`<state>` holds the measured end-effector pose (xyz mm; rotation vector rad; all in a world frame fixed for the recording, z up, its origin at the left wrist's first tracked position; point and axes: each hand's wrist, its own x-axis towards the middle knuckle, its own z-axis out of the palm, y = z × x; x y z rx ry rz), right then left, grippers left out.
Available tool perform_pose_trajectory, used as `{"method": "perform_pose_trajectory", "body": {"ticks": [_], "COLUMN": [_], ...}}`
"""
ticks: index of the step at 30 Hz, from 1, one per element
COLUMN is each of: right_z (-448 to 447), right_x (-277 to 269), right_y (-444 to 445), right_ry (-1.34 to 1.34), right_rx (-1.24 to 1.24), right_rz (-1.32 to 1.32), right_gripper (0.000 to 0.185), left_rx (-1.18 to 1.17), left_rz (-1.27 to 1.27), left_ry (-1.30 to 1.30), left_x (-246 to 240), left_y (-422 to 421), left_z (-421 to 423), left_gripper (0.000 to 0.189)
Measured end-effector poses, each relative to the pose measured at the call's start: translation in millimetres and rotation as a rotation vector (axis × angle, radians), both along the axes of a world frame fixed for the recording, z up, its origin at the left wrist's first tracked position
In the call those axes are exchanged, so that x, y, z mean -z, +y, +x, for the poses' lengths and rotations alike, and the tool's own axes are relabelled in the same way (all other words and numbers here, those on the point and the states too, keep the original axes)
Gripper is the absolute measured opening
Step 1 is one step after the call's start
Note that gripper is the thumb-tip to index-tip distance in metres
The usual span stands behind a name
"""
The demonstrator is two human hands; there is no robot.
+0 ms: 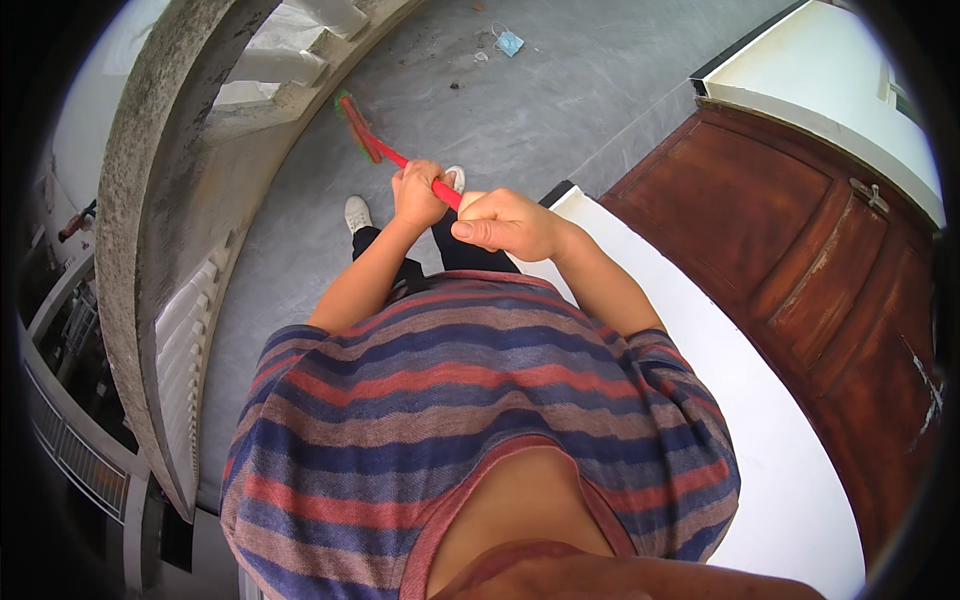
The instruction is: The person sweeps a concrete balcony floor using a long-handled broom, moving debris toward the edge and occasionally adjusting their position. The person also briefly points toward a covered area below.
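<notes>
Both hands grip the red handle of a broom [448, 194] in front of my body. My left hand [418, 193] is wrapped around the handle lower down, nearer the broom head. At the upper end, my right hand [504, 221] is closed on the handle, its thumb lying along the fist. The red broom head with green bristles [360, 129] is low at the foot of the balustrade, beyond my shoes; it looks slightly blurred. Farther off on the grey floor lie a light blue face mask [509, 43], a small whitish scrap [481, 56] and dark debris [454, 85].
A weathered concrete balustrade [142, 225] curves along the left, with lower structures and a railing beyond it. To the right stand a white wall [720, 360] and a brown wooden door [750, 217] with a metal handle. My pale shoes [358, 213] stand on the grey floor [300, 225].
</notes>
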<state>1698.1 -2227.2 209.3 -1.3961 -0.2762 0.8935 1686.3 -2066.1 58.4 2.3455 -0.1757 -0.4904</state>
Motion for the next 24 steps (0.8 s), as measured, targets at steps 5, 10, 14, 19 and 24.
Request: {"method": "perform_pose_trajectory", "body": {"ticks": [5, 10, 14, 19, 24], "right_z": [25.6, 57.3, 73.4, 63.2, 54.4], "right_x": [32.4, -2.4, -16.7, -30.8, -3.8], "right_y": [-22.7, -97.0, -101.8, -90.8, -59.8], "right_ry": [0.273, 0.172, -0.025, -0.105, 0.173], "right_rx": [0.063, 0.167, 0.129, 0.144, 0.128], "right_rz": [-0.029, -0.218, -0.374, -0.250, 0.091], "right_gripper": [0.050, 0.051, 0.049, 0.045, 0.042], "left_rx": [0.001, 0.056, 0.076, 0.107, 0.094], "left_rz": [0.076, -0.070, -0.244, -0.233, -0.004], "left_ry": [0.185, 0.049, -0.047, -0.140, -0.130], "left_x": [30.1, 35.8, 18.5, 1.4, 5.2], "left_y": [-30.2, -139.7, -177.0, -153.9, -55.9], "left_z": [-0.8, 50.1, 98.4, 106.4, 63.6], "left_gripper": [0.023, 0.023, 0.023, 0.021, 0.023]}}
